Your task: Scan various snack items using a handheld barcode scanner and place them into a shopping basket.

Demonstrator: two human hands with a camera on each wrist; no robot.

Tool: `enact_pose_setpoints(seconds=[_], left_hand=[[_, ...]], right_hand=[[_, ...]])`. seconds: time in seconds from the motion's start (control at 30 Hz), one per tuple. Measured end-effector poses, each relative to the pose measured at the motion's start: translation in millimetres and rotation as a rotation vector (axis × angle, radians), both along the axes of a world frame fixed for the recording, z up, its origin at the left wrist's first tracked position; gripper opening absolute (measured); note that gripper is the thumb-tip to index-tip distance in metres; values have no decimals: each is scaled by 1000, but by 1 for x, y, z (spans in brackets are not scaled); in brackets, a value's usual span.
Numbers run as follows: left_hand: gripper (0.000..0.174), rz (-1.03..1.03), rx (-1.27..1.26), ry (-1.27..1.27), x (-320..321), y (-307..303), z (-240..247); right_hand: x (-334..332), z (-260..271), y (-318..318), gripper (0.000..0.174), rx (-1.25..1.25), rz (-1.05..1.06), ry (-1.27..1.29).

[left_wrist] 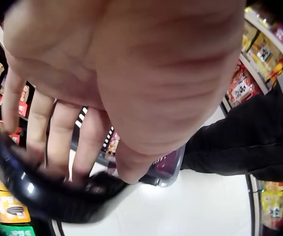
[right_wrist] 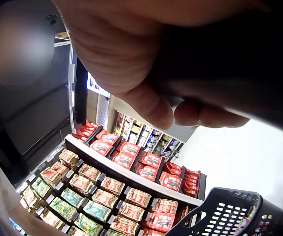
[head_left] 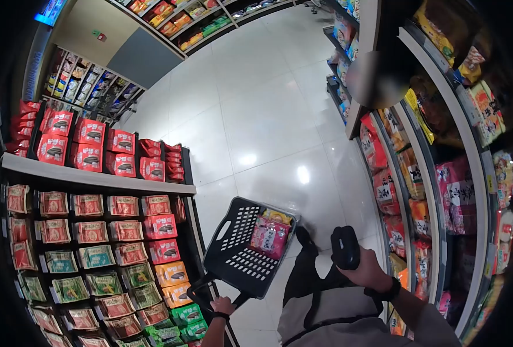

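Note:
My left hand (head_left: 223, 306) hooks its fingers round the handle of a black shopping basket (head_left: 221, 251). In the left wrist view the fingers (left_wrist: 60, 135) reach down to the thick, glossy black handle (left_wrist: 48, 194). Inside the basket lie a pink snack bag (head_left: 269, 237) and a yellow packet (head_left: 276, 216), at its far side. Held in front of my body, my right hand (head_left: 367, 270) grips a smooth, rounded black object (head_left: 345, 247) whose kind I cannot tell. In the right wrist view its dark body (right_wrist: 230, 64) fills the upper right, with fingertips along its edge.
To the left stands a shelf with rows of small packets (head_left: 89, 231) and red bags (head_left: 88, 144) on top. Tall shelves of snack bags (head_left: 459, 191) line the right side close to my right arm. Pale tiled floor (head_left: 256, 121) runs ahead between them.

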State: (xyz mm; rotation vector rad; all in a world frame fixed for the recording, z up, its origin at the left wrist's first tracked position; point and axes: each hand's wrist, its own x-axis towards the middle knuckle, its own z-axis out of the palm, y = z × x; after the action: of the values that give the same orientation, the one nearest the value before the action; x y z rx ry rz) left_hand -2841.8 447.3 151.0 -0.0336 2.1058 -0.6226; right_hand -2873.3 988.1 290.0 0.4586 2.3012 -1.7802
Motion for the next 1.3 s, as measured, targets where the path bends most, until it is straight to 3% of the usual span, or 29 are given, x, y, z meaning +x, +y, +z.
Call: enact_pose_setpoints(seconds=[0.07, 0.17, 0.23, 0.27, 0.3, 0.33, 0.37, 0.4, 0.47, 0.53, 0.6, 0.7, 0.8, 0.83, 0.9, 0.93, 1.0, 1.07, 1.13, 1.23, 1.3], left_hand=[[48, 100, 145, -1, -57, 12, -29], [50, 358, 381, 32, -114, 69, -62], [55, 489, 456, -107, -158, 95, -154], [60, 508, 415, -113, -164, 117, -193], [60, 511, 487, -42, -170, 132, -232], [59, 637, 380, 6, -164, 150, -231], [57, 511, 487, -33, -146, 135, -304], [55, 617, 407, 1, -165, 165, -313], [42, 504, 320, -42, -215, 185, -373], [44, 359, 287, 59, -241, 202, -373], [45, -178, 599, 95, -220, 182, -456], [46, -459, 641, 68, -222, 180, -449], [46, -463, 572, 82, -208, 166, -455], [46, -453, 549, 80, -202, 163, -452], [47, -436, 510, 76, -182, 151, -457], [47, -422, 491, 76, -180, 148, -443], [47, -388, 423, 56, -183, 141, -416], [41, -307, 289, -179, -197, 145, -369], [31, -410, 303, -35, -201, 136, -323], [30, -295, 369, 31, -190, 128, -283], [25, -277, 426, 50, -192, 133, -248]], right_hand=[[-15, -9, -11, 40, 17, -15, 11], [-7, -13, -14, 44, 31, -101, -185], [-18, -36, -9, 47, 156, -108, -343], [-27, -20, -7, 49, 146, -169, -447], [-1, -45, -5, 47, 279, -134, -372], [7, -31, -12, 46, 348, -115, -556], [22, -36, -15, 40, 183, -235, -721], [32, -50, -15, 42, 319, -188, -730], [35, -78, -37, 32, 206, -324, -640], [74, -70, -29, 36, 259, -289, -792], [89, -81, -51, 40, 291, -309, -1040], [66, -80, -61, 40, 352, -371, -1149], [58, -80, -71, 41, 325, -284, -1101], [47, -74, -76, 42, 439, -199, -1095], [65, -84, -84, 41, 322, -322, -1047], [73, -73, -89, 40, 198, -436, -997], [65, -49, -94, 37, 266, -411, -917], [56, -49, -96, 36, 240, -326, -705], [54, -45, -95, 36, 267, -221, -581], [35, -16, -92, 44, 157, -240, -477], [25, -27, -85, 43, 243, -193, -472]])
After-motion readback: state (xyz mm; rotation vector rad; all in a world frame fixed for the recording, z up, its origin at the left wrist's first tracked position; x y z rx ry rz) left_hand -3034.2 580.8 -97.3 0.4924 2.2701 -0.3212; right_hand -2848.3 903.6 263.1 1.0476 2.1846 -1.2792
